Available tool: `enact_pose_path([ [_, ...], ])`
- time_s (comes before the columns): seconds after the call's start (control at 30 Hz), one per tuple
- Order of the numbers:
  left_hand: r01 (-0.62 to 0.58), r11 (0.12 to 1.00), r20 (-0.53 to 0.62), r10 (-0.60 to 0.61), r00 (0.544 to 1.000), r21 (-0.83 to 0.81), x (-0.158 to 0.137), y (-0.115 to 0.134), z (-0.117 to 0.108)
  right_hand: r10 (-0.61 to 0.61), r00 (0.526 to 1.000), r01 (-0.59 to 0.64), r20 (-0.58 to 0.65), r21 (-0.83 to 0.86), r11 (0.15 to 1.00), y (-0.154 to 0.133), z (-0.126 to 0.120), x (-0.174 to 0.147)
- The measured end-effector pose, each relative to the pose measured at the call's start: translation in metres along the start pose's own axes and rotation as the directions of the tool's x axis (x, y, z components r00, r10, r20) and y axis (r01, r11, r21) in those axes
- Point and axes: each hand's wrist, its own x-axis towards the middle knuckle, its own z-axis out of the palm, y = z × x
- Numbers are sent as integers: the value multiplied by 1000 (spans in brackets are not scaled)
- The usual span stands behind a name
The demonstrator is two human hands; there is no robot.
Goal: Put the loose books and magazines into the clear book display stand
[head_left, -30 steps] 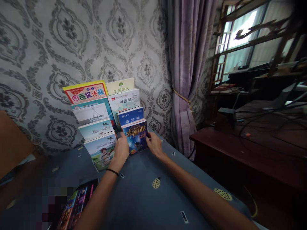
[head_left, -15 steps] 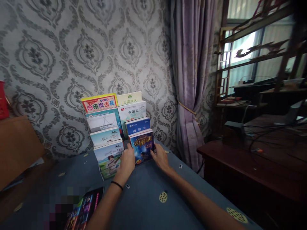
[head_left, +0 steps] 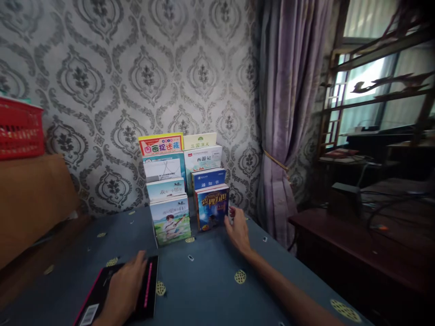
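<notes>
My left hand (head_left: 126, 284), smeared by motion, is over a black book (head_left: 152, 290) with a pink stripe and a barcode, lying on the blue cloth. Whether it grips that book I cannot tell. At the right edge of an upright dark blue book (head_left: 212, 210) with gold lettering is my right hand (head_left: 239, 228), thumb and fingers apart; contact with the edge is unclear. Behind that book stand a blue book (head_left: 208, 179) and paler books, stepped upward. To its left, a book with a guitar-player cover (head_left: 171, 222) fronts a second stepped row.
A patterned wall (head_left: 102, 113) rises behind the books. Left are a cardboard box (head_left: 34, 199) and a red basket (head_left: 20, 131). A purple curtain (head_left: 288, 90) hangs at right, beside a dark red wooden bench (head_left: 326, 235) and shelving.
My left hand has left the dark blue book and moved down and left over the black book. The right hand's fingers have loosened at the book's edge. The view has swung left.
</notes>
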Motion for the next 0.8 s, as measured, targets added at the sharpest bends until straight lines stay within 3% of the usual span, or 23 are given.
enact_pose_path([
  [0.1,65,997,-135,-58,989,47,-10,-64,29,-86,983,71,162,96,993,-31,-7,-17],
  [0.23,144,989,-172,-145,974,-17,-14,-114,69,-372,834,267,408,291,919,-83,-7,-55],
  [0.37,146,985,-199,-161,967,-91,-12,-122,94,-539,576,330,615,429,841,-145,7,-93],
  [0.5,77,993,-231,-96,968,-88,-15,-124,102,-600,219,317,769,525,790,-214,42,-125],
  [0.57,31,997,-248,-46,968,-66,-19,-129,105,-597,101,328,796,540,775,-241,67,-137],
  [0.67,-1,999,-264,-8,964,-35,-22,-136,108,-570,96,395,816,495,774,-260,104,-145],
  [0.8,3,1000,-273,-6,962,-10,-20,-140,112,-451,185,397,873,354,847,-255,134,-137],
])
